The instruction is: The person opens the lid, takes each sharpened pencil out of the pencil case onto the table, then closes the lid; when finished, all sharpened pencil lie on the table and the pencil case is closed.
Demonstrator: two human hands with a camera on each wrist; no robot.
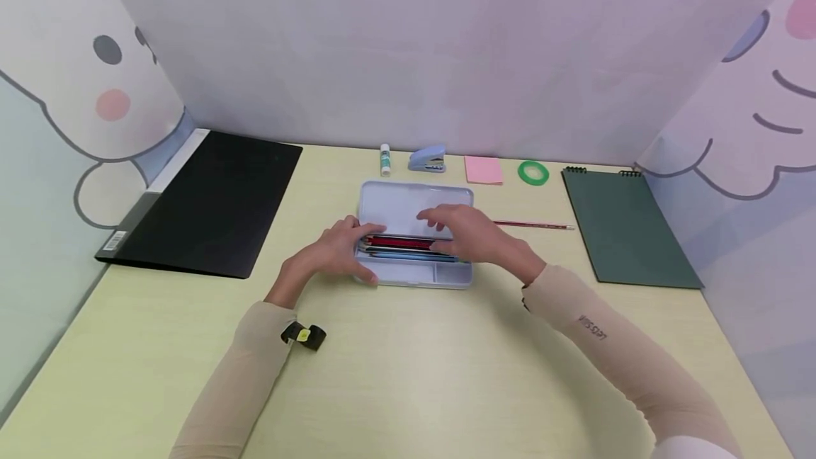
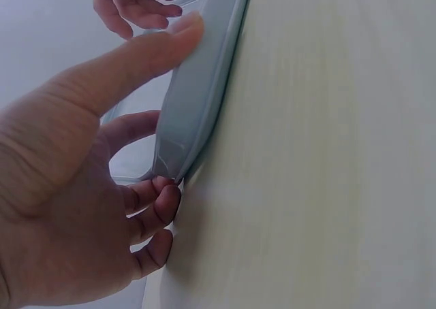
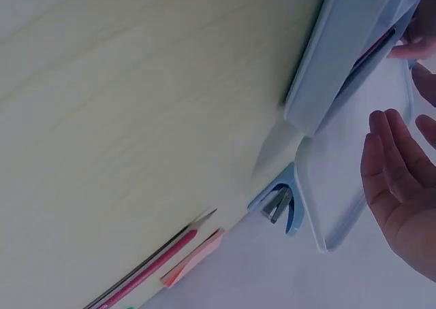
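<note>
A pale blue-grey pencil case (image 1: 401, 273) lies on the table with its lid (image 1: 408, 200) folded back. Several pencils (image 1: 401, 256), red, dark and blue, lie lengthwise inside it. My left hand (image 1: 333, 250) grips the case's left end, thumb at the near corner and fingers round the far side. The left wrist view shows that thumb (image 2: 136, 64) against the case wall. Over the right half of the case hovers my right hand (image 1: 474, 232), fingers loosely bent. In the right wrist view this hand (image 3: 405, 200) holds nothing and partly covers the lid.
A red pencil (image 1: 535, 224) lies right of the case. Behind stand a glue stick (image 1: 385, 160) and a blue stapler (image 1: 428, 159), beside pink sticky notes (image 1: 483, 170) and green tape (image 1: 533, 173). A black folder (image 1: 217, 204) lies left, a dark green spiral pad (image 1: 627, 229) right.
</note>
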